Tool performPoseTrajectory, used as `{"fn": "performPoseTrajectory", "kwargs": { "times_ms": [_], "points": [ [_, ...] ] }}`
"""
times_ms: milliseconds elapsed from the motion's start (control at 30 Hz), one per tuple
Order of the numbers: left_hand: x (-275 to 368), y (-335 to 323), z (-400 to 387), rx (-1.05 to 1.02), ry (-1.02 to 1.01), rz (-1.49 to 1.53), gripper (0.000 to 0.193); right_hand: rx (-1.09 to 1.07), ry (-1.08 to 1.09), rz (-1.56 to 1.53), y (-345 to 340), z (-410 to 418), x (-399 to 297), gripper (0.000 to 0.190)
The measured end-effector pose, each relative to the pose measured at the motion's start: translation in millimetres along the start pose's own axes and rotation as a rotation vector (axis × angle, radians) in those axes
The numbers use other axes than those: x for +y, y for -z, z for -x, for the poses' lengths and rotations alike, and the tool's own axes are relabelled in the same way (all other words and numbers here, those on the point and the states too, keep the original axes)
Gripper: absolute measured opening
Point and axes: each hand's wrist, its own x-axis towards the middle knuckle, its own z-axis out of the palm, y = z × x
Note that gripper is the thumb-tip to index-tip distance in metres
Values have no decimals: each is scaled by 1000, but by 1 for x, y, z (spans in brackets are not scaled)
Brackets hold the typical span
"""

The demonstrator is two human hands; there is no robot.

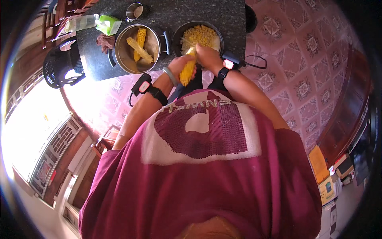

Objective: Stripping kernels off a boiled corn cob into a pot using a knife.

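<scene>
My left hand [179, 66] is wrapped around a yellow corn cob [188, 73], which slants over the table's near edge. At the cob's far end, my right hand [206, 56] has its fingers closed against the kernels. Just beyond both hands, a dark-rimmed round pot [176, 40] holds loose corn kernels [203, 35]. To the left stands a metal pot [121, 53] with dark side handles. Inside it lie a cob with kernels [141, 37] and a mostly stripped cob [139, 50] crossing over it. My fingers hide part of the held cob.
On the dark speckled table [167, 12] are a metal cup [130, 12], a green-and-white packet [108, 25], a clear plastic container [85, 23] and a crumpled brown cloth or bag [105, 42]. A black perforated plastic chair [58, 64] stands at the table's left side.
</scene>
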Motion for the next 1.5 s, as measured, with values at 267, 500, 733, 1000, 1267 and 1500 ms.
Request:
{"fn": "performPoseTrajectory", "kwargs": {
  "times_ms": [267, 500, 733, 1000, 1267, 1500],
  "points": [
    [-4, 18, 11, -44, -149, -127, 27, -200, -131, -161, 12, 1, 17, 32],
    [3, 19, 17, -55, -172, -174, 29, -229, -65, -82, 34, 17, -1, 22],
    [10, 0, 25, -48, -247, -302, 31, -129, -120, -206, 13, 10, 21, 21],
    [1, 12, 31, 222, -486, -1023, 50, -294, -312, -605, 47, -11, 15, 30],
    [-4, -10, 54, 323, -566, -1344, 61, -492, -369, -951, 48, -21, 15, 28],
    [-18, -12, 53, 415, -639, -1219, 61, -548, -323, -1077, 45, -22, 16, 21]
  ]
}}
